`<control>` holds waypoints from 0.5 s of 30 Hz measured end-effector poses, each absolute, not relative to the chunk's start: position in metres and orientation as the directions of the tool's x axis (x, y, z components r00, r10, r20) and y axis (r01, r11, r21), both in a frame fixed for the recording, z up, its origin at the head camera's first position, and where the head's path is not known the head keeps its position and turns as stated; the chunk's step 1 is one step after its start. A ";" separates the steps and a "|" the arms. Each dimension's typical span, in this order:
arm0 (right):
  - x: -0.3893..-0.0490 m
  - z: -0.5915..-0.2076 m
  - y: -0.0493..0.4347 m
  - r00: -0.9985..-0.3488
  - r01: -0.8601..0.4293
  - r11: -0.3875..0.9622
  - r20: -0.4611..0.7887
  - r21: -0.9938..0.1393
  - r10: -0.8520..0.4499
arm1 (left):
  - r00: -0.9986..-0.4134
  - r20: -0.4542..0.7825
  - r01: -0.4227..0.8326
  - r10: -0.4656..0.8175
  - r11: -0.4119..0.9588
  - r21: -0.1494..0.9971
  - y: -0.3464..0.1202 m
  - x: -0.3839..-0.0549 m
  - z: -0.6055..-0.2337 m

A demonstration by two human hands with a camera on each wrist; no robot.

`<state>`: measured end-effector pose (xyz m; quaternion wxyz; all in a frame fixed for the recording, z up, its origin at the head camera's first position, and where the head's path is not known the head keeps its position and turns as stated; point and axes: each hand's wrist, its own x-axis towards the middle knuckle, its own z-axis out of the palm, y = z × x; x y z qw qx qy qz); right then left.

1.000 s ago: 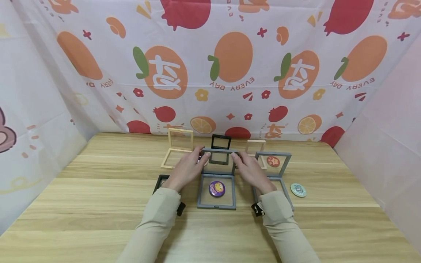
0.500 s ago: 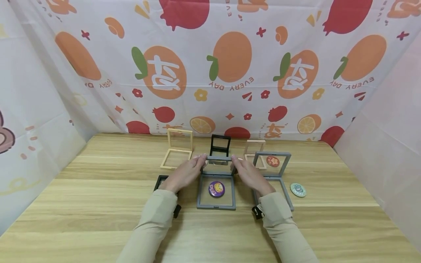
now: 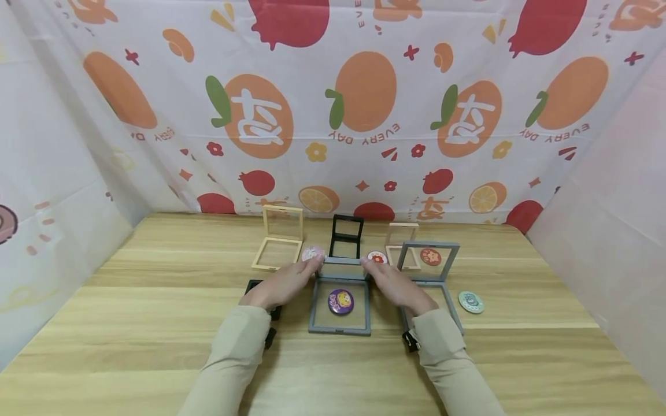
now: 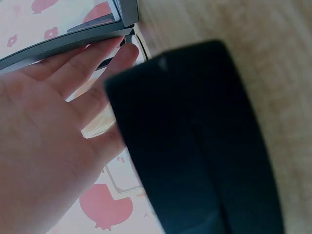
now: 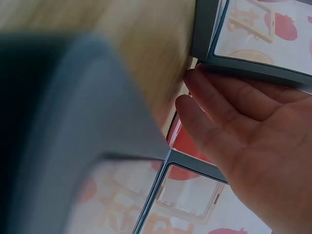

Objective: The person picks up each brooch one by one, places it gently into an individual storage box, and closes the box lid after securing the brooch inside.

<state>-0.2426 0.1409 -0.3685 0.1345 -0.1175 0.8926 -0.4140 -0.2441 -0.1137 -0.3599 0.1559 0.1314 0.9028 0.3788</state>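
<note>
A grey clear-film display frame (image 3: pixel 339 331) stands partly open in the middle, with a purple round badge (image 3: pixel 340 301) on its lower panel. Its raised lid (image 3: pixel 341 261) leans low over the back of that panel. At the lid's upper left corner, my left hand (image 3: pixel 283 283) pinches the edge. My right hand (image 3: pixel 398 283) holds the opposite corner the same way. Both wrist views show fairly straight fingers against the grey edge (image 4: pixel 63 41); the lid partly covers them.
Behind stand open frames: yellow (image 3: pixel 277 270), black (image 3: pixel 346 237) and pale (image 3: pixel 403 225). Another grey frame (image 3: pixel 429 245) is open at right. Badges are pink (image 3: pixel 313 252), white-and-red (image 3: pixel 377 257), orange (image 3: pixel 430 256) and green (image 3: pixel 470 301). A dark frame (image 3: pixel 253 284) sits under the left wrist.
The middle frame's lid has swung down toward me, with both hands lowering along with it. The pink and white-and-red badges behind it show more fully now.
</note>
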 end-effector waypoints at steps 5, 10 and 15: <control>-0.243 -0.371 0.142 -0.929 -0.123 0.632 -0.136 -0.765 -0.345 | -0.912 -0.169 0.140 0.373 0.672 0.727 -0.116 -0.241 -0.361; -0.244 -0.370 0.145 -0.924 -0.120 0.639 -0.150 -0.760 -0.352 | -0.907 -0.166 0.152 0.386 0.671 0.726 -0.115 -0.241 -0.360; -0.245 -0.368 0.148 -0.907 -0.132 0.631 -0.164 -0.764 -0.388 | -0.908 -0.174 0.154 0.380 0.690 0.707 -0.115 -0.243 -0.359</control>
